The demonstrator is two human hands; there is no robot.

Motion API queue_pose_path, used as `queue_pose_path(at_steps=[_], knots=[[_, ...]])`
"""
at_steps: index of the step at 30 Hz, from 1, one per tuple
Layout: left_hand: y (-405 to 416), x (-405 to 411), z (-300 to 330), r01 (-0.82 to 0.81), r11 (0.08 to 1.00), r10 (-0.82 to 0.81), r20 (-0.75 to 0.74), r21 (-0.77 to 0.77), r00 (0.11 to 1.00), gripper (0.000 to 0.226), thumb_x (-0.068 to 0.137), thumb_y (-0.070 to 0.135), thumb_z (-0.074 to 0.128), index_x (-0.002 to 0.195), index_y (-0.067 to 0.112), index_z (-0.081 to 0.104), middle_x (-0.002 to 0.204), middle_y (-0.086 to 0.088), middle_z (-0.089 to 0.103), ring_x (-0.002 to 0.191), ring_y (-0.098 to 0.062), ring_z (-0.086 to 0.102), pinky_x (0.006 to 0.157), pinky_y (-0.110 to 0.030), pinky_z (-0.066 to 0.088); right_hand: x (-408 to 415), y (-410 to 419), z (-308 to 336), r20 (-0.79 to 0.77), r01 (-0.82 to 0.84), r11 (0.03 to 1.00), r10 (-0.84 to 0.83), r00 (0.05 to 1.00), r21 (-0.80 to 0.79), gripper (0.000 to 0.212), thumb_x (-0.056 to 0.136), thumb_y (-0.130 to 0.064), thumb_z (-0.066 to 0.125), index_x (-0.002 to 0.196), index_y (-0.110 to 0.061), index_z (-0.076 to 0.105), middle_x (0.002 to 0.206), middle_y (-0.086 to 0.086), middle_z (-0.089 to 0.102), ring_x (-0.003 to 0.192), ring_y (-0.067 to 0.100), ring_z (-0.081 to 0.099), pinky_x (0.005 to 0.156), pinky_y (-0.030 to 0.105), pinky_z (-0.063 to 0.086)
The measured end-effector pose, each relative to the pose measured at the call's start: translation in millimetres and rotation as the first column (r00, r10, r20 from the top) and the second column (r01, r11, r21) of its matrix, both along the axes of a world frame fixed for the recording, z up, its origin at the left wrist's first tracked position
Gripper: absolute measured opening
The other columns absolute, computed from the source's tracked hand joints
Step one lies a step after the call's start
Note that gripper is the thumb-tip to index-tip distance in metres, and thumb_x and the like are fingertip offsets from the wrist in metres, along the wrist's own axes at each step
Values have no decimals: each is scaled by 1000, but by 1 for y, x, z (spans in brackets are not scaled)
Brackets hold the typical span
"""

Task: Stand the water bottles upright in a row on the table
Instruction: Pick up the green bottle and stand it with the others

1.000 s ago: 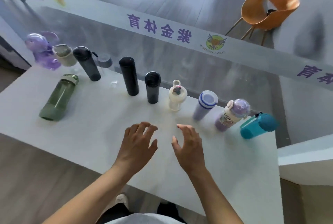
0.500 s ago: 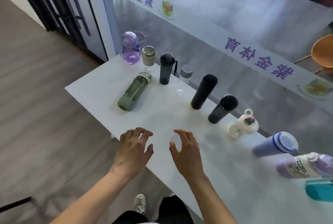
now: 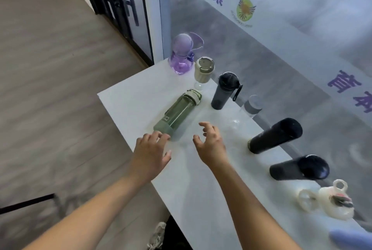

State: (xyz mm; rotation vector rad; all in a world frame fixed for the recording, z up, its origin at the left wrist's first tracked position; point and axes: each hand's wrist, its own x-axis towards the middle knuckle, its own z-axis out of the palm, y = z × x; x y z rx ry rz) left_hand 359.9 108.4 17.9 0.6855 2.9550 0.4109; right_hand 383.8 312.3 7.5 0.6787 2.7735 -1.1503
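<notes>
A green bottle (image 3: pixel 178 112) lies on its side on the white table (image 3: pixel 128 101), its base toward me. My left hand (image 3: pixel 151 154) hovers open just short of that base, fingertips close to it. My right hand (image 3: pixel 210 145) is open too, to the right of the bottle. Standing upright in a row along the window are a purple bottle (image 3: pixel 181 54), a beige-capped clear bottle (image 3: pixel 203 71), a dark grey bottle (image 3: pixel 224 91), a small clear bottle (image 3: pixel 251 107), two black flasks (image 3: pixel 275 136) (image 3: pixel 298 168) and a white bottle (image 3: pixel 330 202).
The table's left edge drops to a wooden floor (image 3: pixel 50 89). A frosted glass wall (image 3: pixel 261 38) with purple lettering runs right behind the bottle row. A lilac bottle (image 3: pixel 350 238) shows at the bottom right corner. My shoe (image 3: pixel 157 235) is below the table edge.
The view has swung left toward the table's end. Both hands have moved forward and left, so the left one is now nearly at the green bottle's base.
</notes>
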Motion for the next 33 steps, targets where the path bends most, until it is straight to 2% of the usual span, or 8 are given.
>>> queue_pose_path(at_steps=[2,5,7,12,18,21,27,33], knots=[[11,-27,-12,15,996,-11,41,-85,999,50,79,41,68,123,21,55,110,-4,59,89,-29,58,77,-41,47,-29,9,-9,34,5,1000,-4,999,-19,45,93,-33,57,137,-29,49,128,0,54,114,18,58,98,41,49],[28,-63,-31,24,982,-1,125,-186,992,68,86,47,59,143,20,34,130,-10,49,110,-30,51,94,-41,42,-63,18,-20,63,7,999,-5,998,-35,45,94,-31,55,138,-28,48,133,1,52,114,18,58,97,38,49],[38,-83,-41,3,978,37,185,-211,982,74,88,46,57,148,19,25,139,-11,41,119,-32,46,99,-41,39,-77,23,-26,74,2,999,2,997,-49,45,94,-31,56,139,-28,47,133,2,51,114,18,58,97,38,50],[48,-109,-55,-52,978,103,249,-201,963,69,87,37,59,144,15,26,126,-12,48,106,-34,52,87,-41,44,-88,30,-33,114,15,996,-5,993,-87,44,95,-31,57,138,-29,47,130,1,52,110,15,60,93,40,54],[39,-121,-66,-93,969,159,291,-229,944,91,79,40,69,149,14,17,114,-18,54,99,-36,55,82,-42,44,-73,34,-34,171,65,991,-45,984,-114,44,96,-30,58,138,-28,48,128,0,52,105,15,61,93,39,54],[31,-116,-70,-128,982,167,326,-138,931,91,78,38,68,149,15,17,113,-18,52,101,-37,51,84,-43,43,-62,32,-29,171,87,989,-66,983,-120,43,95,-30,57,138,-30,47,127,-1,53,105,14,60,92,38,54],[4,-60,-70,-213,965,96,547,155,832,90,66,46,61,146,28,23,116,-15,52,108,-35,48,92,-47,45,-29,25,-18,198,117,985,-91,976,-123,49,95,-35,57,142,-30,42,130,1,55,107,15,59,92,39,55],[-12,17,-50,-127,944,-68,552,306,831,88,72,42,70,147,30,26,127,-3,52,116,-22,48,99,-38,41,23,17,-10,222,288,911,-228,948,-295,81,83,-69,63,149,-36,28,125,2,55,112,20,58,88,36,51]])
